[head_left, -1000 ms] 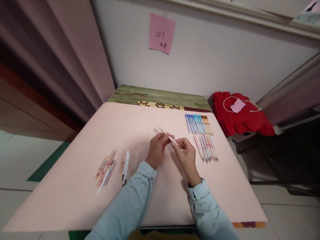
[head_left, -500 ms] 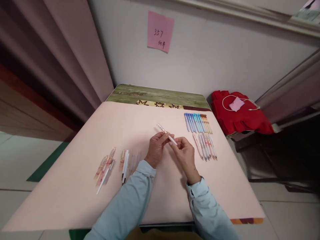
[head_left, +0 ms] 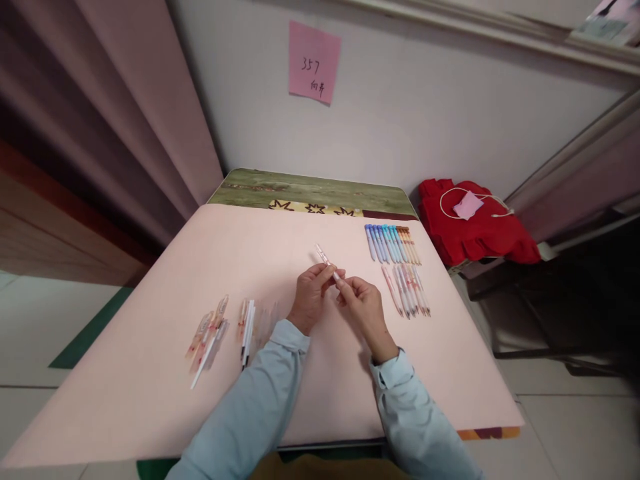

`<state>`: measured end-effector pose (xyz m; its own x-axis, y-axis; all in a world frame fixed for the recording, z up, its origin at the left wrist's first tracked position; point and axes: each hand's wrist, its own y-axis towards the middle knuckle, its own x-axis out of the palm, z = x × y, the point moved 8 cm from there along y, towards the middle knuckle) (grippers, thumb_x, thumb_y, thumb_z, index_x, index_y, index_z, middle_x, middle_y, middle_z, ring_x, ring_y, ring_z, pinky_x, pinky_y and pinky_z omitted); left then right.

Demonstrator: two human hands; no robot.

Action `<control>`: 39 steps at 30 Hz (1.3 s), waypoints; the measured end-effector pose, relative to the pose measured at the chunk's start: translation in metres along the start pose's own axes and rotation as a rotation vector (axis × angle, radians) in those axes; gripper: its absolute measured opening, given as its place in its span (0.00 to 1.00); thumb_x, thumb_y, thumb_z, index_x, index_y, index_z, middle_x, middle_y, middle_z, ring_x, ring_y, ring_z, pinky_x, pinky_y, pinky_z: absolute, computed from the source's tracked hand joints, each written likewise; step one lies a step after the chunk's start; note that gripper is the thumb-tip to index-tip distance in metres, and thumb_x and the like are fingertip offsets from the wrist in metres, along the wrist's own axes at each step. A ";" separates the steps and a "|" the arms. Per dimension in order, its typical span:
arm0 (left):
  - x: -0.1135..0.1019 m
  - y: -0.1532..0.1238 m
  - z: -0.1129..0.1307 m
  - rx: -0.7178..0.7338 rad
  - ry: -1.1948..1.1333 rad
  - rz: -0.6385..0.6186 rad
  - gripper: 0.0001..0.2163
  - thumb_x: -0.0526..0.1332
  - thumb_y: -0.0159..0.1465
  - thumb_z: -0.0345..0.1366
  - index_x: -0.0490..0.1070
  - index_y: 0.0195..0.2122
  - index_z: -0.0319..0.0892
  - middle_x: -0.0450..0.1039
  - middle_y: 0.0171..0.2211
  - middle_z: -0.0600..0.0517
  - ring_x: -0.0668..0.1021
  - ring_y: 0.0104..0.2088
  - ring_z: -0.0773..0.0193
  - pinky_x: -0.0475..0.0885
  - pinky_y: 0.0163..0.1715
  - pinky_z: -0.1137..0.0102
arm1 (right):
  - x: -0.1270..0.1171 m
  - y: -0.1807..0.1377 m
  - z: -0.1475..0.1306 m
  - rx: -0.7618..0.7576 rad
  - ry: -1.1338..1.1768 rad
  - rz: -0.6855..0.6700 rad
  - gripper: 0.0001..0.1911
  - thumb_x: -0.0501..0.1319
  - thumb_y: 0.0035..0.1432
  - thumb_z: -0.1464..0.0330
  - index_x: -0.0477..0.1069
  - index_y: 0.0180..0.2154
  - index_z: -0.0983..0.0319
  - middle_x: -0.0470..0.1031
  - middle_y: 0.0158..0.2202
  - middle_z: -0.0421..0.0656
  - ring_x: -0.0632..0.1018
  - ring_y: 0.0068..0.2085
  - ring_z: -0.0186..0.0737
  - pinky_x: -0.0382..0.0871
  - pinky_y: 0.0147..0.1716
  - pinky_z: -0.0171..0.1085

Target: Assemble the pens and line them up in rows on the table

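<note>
Above the middle of the table, my left hand point(head_left: 308, 297) is closed round a slim clear pen point(head_left: 321, 253) with pinkish markings, its far end pointing up and left. My right hand point(head_left: 364, 305) pinches the near end of the same pen, where a short white piece shows between the fingers. Fingertips of both hands nearly meet and hide the pen's middle. Left of my left forearm lie several white refills point(head_left: 248, 330) with dark tips, next to clear pen parts. Farther left is a loose pile of clear and peach pen barrels point(head_left: 207, 333) with a white refill across it.
A row of blue, turquoise and brown-topped pens point(head_left: 384, 243) lies at the table's point(head_left: 280, 247) far right. Nearer me is a row of clear pinkish pens point(head_left: 411, 291). Beyond the right edge sits a red cushion point(head_left: 480, 233) with a white cable. A pink note point(head_left: 314, 63) hangs on the wall.
My right hand has moved slightly up and left towards my left hand. Less of the white part shows between the two hands. The whole view has shifted a little.
</note>
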<state>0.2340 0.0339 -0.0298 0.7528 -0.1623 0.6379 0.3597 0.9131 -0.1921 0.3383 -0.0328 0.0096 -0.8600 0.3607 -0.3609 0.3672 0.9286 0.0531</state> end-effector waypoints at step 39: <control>0.062 -0.102 -0.009 0.097 0.607 -0.197 0.06 0.60 0.62 0.35 0.75 0.34 0.40 0.78 0.28 0.49 0.79 0.31 0.64 0.74 0.34 0.69 | -0.102 -0.021 0.049 0.272 -1.056 0.290 0.15 0.56 0.63 0.60 0.76 0.38 0.63 0.79 0.34 0.50 0.78 0.33 0.46 0.60 0.32 0.38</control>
<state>0.2491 -0.0728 0.0230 0.8658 -0.4873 0.1139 0.4931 0.8695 -0.0277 0.4356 -0.0936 -0.0005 -0.0464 0.1858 -0.9815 0.6806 0.7251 0.1051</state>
